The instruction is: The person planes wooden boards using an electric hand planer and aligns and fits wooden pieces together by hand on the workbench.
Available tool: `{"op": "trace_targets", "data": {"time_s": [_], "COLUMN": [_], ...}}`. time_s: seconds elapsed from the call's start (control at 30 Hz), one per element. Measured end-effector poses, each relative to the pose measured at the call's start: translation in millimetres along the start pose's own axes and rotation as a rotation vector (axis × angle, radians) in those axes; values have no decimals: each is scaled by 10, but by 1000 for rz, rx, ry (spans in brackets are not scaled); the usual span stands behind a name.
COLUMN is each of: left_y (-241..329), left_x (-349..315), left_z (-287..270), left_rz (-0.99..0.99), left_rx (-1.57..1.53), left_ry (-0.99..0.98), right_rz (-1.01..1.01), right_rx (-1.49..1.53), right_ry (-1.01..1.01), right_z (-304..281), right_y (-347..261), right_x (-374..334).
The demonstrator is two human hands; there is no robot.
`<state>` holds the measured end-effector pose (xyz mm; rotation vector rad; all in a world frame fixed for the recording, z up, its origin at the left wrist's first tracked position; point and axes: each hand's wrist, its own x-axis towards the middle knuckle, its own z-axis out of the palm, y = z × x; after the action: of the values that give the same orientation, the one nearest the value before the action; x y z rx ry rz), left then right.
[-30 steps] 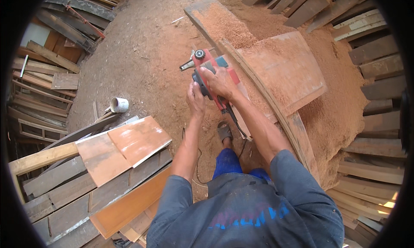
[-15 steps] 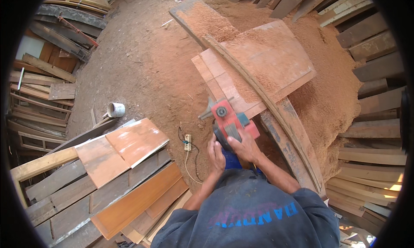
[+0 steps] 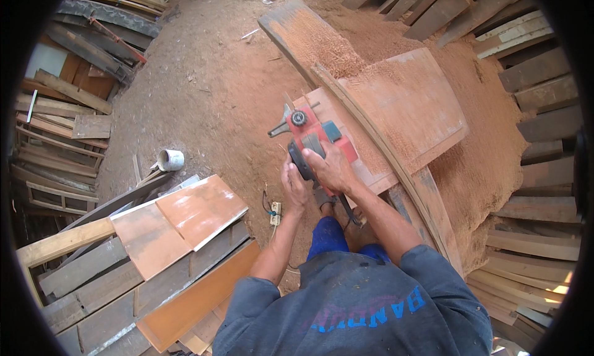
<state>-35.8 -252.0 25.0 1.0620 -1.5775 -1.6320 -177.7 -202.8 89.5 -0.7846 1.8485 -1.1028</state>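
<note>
Reddish sawdust covers the ground (image 3: 204, 77) of this timber yard, with stacked planks ringing the view on every side. Far left, weathered boards (image 3: 68, 108) lie piled in rows. Nearer the middle, a small white cup (image 3: 171, 160) stands on the dirt beside two orange-brown panels (image 3: 179, 223) resting on grey planks, well apart from the hands. A small white plug socket (image 3: 276, 213) lies on the ground just below the left hand, its cord running toward the person's feet.

The left hand (image 3: 295, 186) is closed around the rear of the red power planer (image 3: 312, 139), at its dark handle. The right hand (image 3: 334, 167) is clamped over the top of the handle, just beside the left, so both grip the one tool and the right sits slightly farther forward. The planer rests on the near end of a pale reddish board (image 3: 365, 164), up and a little ahead of both hands. Its long axis runs from the hands away toward the upper left, while the board under it stretches off to the right.

Further right, a long curved strip of wood (image 3: 383, 152) crosses over the board from the upper left down toward the person's right leg, close beside the planer's right flank; it is the nearest thing in the tool's way on that side. Beyond it lies a wide panel (image 3: 414, 102) dusted with shavings, and a deep heap of sawdust (image 3: 482, 164) slopes down to more dark planks (image 3: 538, 108) at the right rim.
</note>
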Motion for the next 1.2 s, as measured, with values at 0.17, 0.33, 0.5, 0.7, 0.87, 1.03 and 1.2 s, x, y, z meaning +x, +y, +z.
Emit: {"op": "trace_targets", "data": {"time_s": [0.17,0.33,0.5,0.7,0.87,1.03,1.2], "left_y": [-8,3,2,25,362,-192,-258], "left_x": [852,1269,318,-1647,-2614,-2892,-2813], "left_z": [-119,-353,-557,-717,-208,-50,56], "left_rz": [37,4,40,-157,-253,-293,-697], "left_rx": [-40,139,19,-115,-529,-1053,-977], "left_ry": [26,-29,73,104,118,22,65], "right_rz": [-95,-391,-74,-188,-131,-23,80], "right_rx": [13,-209,45,-60,-231,-300,-316], "right_ry": [21,114,-134,-245,-404,-420,-377], "right_z": [39,211,175,273,483,448,536], "right_y": [-317,-201,-522,-117,240,550,1031], "right_x": [798,1268,136,-1097,-1900,-2415,-2479]}}
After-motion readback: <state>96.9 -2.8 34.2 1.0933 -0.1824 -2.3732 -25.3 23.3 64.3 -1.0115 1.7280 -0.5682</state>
